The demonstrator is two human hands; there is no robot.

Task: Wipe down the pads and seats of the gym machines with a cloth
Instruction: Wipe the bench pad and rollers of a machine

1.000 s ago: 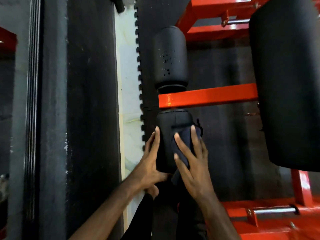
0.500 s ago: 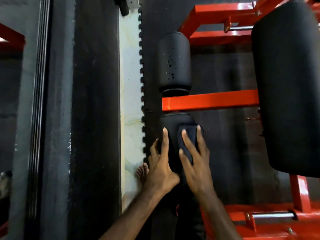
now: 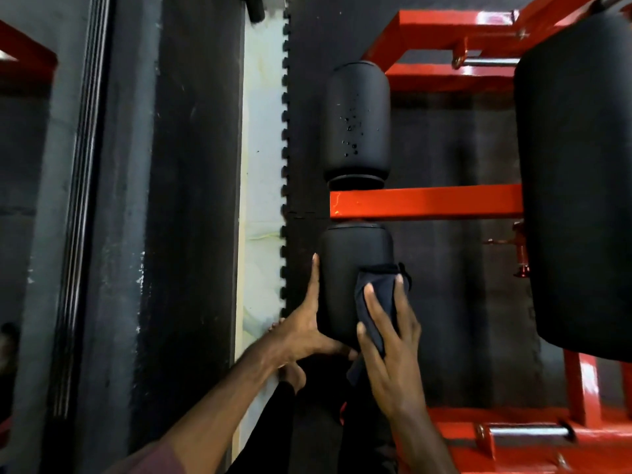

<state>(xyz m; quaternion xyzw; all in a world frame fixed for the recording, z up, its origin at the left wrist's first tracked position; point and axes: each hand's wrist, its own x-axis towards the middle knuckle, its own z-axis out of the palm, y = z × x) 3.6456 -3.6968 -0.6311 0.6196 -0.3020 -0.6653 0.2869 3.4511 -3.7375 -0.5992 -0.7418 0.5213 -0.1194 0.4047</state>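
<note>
Far left: a dark mirror or glass panel (image 3: pixel 20 200) with a red bar reflected in it, then a grey ribbed frame strip (image 3: pixel 80 217) running top to bottom. Next, a black wall panel (image 3: pixel 195 200). Beside it a pale strip of floor (image 3: pixel 261 165), met by the toothed edge of a black floor mat (image 3: pixel 301 131).

Centre, lower: the left hand (image 3: pixel 304 331) lies against the left side of the near roller pad (image 3: pixel 352 265). Fingers straight and pointing up along the pad, thumb stretched under its lower end; grip loose, nothing pinched. A bare foot (image 3: pixel 294 376) shows just below this hand.

The near roller pad sits just under a red crossbar (image 3: pixel 427 201). Above the bar, in line with it, is a second roller pad (image 3: pixel 357 121), its face dotted with small droplets.

The right hand (image 3: pixel 390 340) presses a dark folded cloth (image 3: pixel 378 295) flat against the right side of the near roller pad. Fingers spread and extended over the cloth, not curled around it. The cloth's lower end hangs past the pad's bottom edge.

Right: more of the red frame (image 3: pixel 455 25) at the top, with a metal pin (image 3: pixel 492 61). A large black pad (image 3: pixel 578 183) fills the right edge. Below it, the red base (image 3: pixel 513 449) carries another metal pin (image 3: pixel 528 431).
</note>
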